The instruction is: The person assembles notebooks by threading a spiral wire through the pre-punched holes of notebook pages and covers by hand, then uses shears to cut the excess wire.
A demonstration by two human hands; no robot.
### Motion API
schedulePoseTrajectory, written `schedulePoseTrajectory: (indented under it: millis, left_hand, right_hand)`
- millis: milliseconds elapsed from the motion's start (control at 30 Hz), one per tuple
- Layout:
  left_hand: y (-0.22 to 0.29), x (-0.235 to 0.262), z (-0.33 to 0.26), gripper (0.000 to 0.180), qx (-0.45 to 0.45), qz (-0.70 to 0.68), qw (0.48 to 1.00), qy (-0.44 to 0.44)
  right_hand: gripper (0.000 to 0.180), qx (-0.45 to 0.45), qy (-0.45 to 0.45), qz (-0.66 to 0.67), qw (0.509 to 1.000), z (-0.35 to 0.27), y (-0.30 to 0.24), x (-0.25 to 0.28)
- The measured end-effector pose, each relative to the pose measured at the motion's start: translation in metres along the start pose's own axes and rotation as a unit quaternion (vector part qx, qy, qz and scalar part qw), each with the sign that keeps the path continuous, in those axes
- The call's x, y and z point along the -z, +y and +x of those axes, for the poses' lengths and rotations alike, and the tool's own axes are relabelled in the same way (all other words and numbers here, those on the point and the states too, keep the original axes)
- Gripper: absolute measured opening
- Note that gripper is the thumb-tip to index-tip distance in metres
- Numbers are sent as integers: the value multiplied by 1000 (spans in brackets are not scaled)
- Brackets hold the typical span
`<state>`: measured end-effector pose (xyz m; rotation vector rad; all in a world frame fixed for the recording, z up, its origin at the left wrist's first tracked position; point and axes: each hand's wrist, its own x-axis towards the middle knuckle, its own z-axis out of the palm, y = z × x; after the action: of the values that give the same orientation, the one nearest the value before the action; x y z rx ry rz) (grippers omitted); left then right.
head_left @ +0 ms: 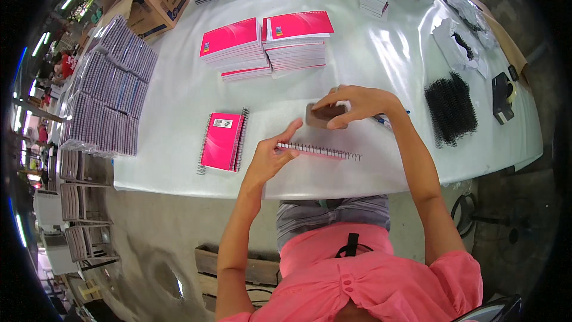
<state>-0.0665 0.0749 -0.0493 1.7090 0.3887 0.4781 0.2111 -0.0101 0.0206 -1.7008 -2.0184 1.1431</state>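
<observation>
My left hand (271,154) grips a spiral notebook (322,156) by its left end. The notebook is held edge-on, its wire coil uppermost, and a loose tail of wire sticks out at the right end. My right hand (360,104) is bent over a small brown rectangular box or block (316,118), thumb and fingers apart at its top; what is inside or under the fingers is hidden. Left of my left hand lie pink spiral notebooks (223,146), with coils showing along both sides. A slim tool or pen (382,121) lies partly behind my right forearm.
Pink-covered paper stacks (298,30) stand ahead on the white-covered table (173,173). Bundled notebooks (107,92) and a cardboard box (156,0) are at the left. Black coils (451,110), a tape dispenser (503,98) and a white bag (456,48) lie right.
</observation>
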Motion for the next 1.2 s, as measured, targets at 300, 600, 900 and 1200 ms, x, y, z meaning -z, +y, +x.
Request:
schedulePoseTrajectory:
  millis: [300,600,900,1200]
  left_hand:
    - [10,-1,-10,58,-7,-97,991,94]
    - [-8,-16,-28,56,-36,112,988,104]
    - [1,-30,-31,53,-22,159,980,117]
    - [16,-41,-32,50,-18,262,947,182]
  right_hand:
    - [50,-192,341,-283,876,-90,47,-76]
    - [44,-131,491,-242,826,-86,12,-122]
    - [38,60,462,-160,870,-41,-87,-157]
    - [37,66,452,-182,871,-34,-95,-155]
